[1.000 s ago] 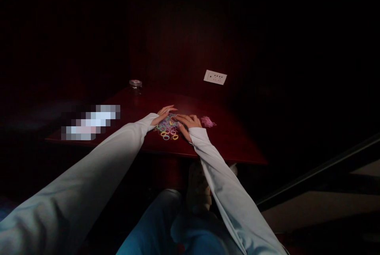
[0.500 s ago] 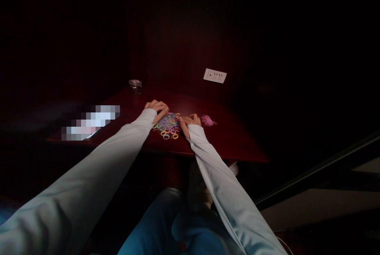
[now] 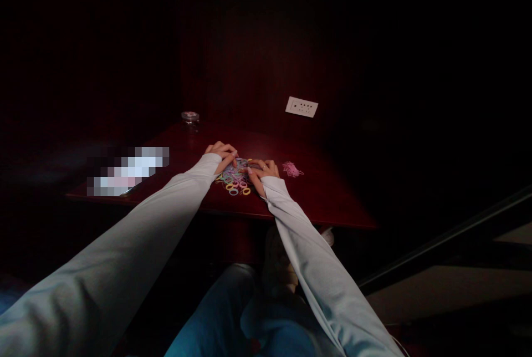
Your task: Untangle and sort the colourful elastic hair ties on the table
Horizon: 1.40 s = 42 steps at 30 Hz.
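At the center of the frame, your left hand (image 3: pixel 222 153) is bending over the upper left edge of the pile of colored bands (image 3: pixel 236 175), and your right hand (image 3: pixel 265 172) is reaching onto its right side, fingers spread a little. Whether either hand is gripping a band, you cannot tell. The pile is lying on the dark red table (image 3: pixel 316 196); a small pink bundle (image 3: pixel 293 169) is resting just right of your right hand.
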Tool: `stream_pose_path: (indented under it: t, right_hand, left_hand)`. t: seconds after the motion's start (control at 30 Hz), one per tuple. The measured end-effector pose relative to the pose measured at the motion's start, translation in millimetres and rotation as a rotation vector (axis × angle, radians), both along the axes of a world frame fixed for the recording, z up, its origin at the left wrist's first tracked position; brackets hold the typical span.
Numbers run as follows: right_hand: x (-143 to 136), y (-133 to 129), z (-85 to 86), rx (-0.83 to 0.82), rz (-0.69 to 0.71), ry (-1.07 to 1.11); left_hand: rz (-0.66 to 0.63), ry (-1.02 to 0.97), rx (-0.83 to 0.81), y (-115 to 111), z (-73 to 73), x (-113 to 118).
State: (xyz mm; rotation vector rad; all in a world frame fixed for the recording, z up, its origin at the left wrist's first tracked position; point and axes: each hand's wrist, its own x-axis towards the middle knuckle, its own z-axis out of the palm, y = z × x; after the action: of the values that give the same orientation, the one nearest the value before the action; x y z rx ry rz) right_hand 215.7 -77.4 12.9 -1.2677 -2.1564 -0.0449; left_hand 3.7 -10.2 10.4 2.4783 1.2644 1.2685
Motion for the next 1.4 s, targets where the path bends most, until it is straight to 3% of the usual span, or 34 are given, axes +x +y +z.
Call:
stream_pose_path:
  t: [0.47, 0.83, 1.4]
  right_hand:
    - [5, 9, -4.1, 0.015, -0.148, 0.102]
    - [2, 6, 1.5, -0.055, -0.2, 0.105]
    - [1, 2, 8.0, -0.087, -0.243, 0.122]
  left_hand:
    - [0.012, 0.068, 0.009, -6, 5.2, -1]
    - [0.043, 0.194, -0.014, 1, -7.6, 0]
    - [-0.009, 0.167, -0.022, 3, -10.0, -1]
